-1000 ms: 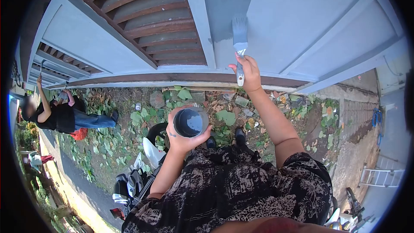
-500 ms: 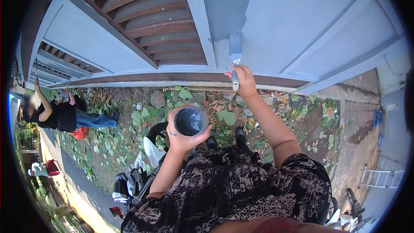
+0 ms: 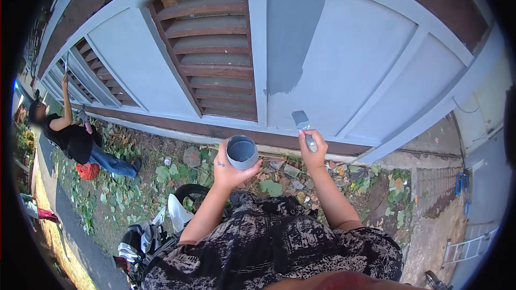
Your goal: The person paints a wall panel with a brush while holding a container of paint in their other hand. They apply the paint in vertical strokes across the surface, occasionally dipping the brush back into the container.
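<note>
My left hand (image 3: 230, 172) is wrapped round a round cup of grey paint (image 3: 242, 152), held upright with its opening facing me. In my right hand (image 3: 314, 153) is a paintbrush (image 3: 301, 120), gripped by the handle, its grey-coated bristles pointing up towards the lower part of a pale blue wall panel (image 3: 355, 43). Whether the bristle tip touches the panel is hard to tell. A darker grey patch of paint (image 3: 293, 32) covers the panel's upper left, with a ragged lower edge above the brush.
Brown louvres (image 3: 215, 48) lie left of the panel. Another person (image 3: 72, 137) works at the wall on the far left, beside a red object (image 3: 87, 171). Leafy ground (image 3: 161, 174), a parked motorbike (image 3: 145, 236) and a ladder (image 3: 473, 247) are around me.
The view has tilted up, showing more of the wall. My right hand has lowered the brush away from the grey patch. My left hand still holds the cup.
</note>
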`<action>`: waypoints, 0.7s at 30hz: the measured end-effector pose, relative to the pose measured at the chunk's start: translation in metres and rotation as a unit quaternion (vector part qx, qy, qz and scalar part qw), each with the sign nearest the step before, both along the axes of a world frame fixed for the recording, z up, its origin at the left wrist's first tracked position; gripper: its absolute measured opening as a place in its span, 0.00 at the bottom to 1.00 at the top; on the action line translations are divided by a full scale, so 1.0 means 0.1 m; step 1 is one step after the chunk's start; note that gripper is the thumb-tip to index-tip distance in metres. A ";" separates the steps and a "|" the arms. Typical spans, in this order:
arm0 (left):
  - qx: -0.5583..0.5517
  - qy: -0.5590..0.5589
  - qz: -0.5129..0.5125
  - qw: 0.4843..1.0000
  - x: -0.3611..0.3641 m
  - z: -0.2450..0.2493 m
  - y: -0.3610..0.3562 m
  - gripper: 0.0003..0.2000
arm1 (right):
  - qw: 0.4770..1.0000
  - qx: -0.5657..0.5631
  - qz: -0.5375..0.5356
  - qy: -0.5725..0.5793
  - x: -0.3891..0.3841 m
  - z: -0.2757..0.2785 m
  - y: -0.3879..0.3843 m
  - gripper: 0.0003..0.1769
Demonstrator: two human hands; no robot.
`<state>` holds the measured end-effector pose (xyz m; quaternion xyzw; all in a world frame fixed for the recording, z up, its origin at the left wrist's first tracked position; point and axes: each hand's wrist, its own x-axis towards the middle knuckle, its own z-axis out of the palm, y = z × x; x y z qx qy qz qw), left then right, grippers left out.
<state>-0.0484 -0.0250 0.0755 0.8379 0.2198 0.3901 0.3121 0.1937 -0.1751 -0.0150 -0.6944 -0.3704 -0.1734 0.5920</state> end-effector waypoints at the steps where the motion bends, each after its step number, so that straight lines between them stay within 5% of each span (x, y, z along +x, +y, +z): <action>1: -0.018 -0.013 -0.009 1.000 0.04 -0.04 0.02 0.42 | 0.998 0.009 -0.020 0.061 -0.04 0.06 -0.11 0.08; 3: -0.052 -0.024 -0.010 0.998 0.11 -0.09 0.00 0.41 | 0.983 0.065 -0.006 0.170 -0.03 0.33 -0.32 0.08; 13: -0.052 -0.027 -0.034 0.998 0.52 -0.45 -0.05 0.42 | 0.970 0.153 0.155 0.110 0.21 1.80 -0.57 0.12; 21: -0.075 0.005 -0.049 0.996 0.51 -0.39 -0.16 0.43 | 0.947 -0.033 0.320 0.011 0.06 2.16 -0.47 0.13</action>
